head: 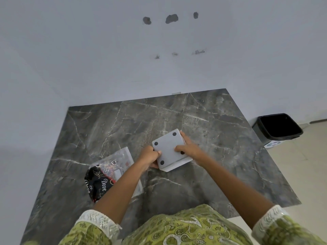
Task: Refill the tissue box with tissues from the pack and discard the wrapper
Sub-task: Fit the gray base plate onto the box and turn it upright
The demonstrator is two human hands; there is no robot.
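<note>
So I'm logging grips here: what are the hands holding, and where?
Both hold the grey tissue box, underside up: left hand at its near-left edge, right hand over its right side.

A: What does the person wear?
B: A green top with a pale paisley print, short sleeves.
A: And the sleeve ends?
B: White lace cuffs: left cuff, right cuff. Forearms and hands are bare.
</note>
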